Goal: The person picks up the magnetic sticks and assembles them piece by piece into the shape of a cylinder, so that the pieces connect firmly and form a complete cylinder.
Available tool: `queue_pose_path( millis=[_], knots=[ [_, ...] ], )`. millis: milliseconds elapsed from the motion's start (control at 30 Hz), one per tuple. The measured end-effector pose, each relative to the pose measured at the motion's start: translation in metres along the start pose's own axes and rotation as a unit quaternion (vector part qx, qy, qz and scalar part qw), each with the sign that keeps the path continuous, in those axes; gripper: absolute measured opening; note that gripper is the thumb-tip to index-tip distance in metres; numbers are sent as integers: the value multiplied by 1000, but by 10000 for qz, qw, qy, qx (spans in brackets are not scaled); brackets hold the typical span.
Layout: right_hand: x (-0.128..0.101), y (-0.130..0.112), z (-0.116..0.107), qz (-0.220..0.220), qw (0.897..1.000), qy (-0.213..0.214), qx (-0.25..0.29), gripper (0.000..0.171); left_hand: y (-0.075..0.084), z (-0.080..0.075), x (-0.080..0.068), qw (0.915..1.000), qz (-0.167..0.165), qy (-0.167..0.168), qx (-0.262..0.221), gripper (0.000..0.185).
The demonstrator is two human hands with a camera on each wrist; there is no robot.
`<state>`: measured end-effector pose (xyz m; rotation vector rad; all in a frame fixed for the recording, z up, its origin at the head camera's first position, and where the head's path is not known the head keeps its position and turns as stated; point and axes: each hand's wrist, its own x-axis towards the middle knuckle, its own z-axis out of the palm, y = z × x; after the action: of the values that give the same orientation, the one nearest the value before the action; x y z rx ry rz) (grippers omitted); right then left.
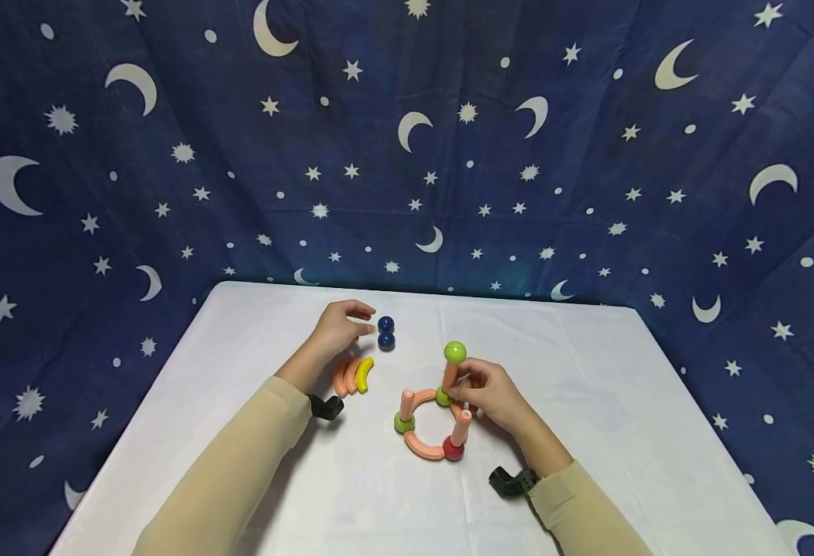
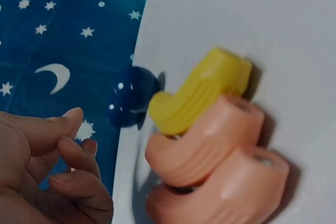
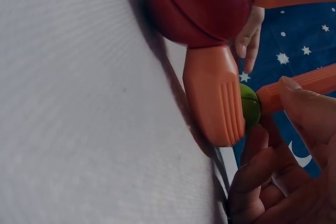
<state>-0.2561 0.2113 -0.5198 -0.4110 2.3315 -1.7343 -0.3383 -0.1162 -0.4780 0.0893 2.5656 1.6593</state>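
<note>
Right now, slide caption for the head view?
Right hand pinches the orange rod under a green ball; left hand beside two blue balls.

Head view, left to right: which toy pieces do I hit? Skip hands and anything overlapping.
Two orange curved pieces → yellow curved piece → two dark blue balls → leftmost green ball → red ball.
</note>
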Motion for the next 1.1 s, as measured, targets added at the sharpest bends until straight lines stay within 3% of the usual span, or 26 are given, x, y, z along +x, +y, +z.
queue_pose_path(
  millis=[167, 367, 633, 1100],
  knots=[
    [1, 0, 0, 10, 9998, -149, -124, 33, -3, -2, 3, 9999, -84, -62, 8, 38],
    [2, -1, -1, 38, 9996, -192, -182, 24, -5, 1, -1, 9993, -77, -372, 22, 37],
    [-1, 1, -3, 27, 9988, -136, -466, 22, -1, 8, -5, 9979, -254, -527, 286, 34],
    [-28, -2, -9, 116, 9975, -124, -683, 20, -3, 14, -8, 9971, -315, -675, 178, 32]
  ],
)
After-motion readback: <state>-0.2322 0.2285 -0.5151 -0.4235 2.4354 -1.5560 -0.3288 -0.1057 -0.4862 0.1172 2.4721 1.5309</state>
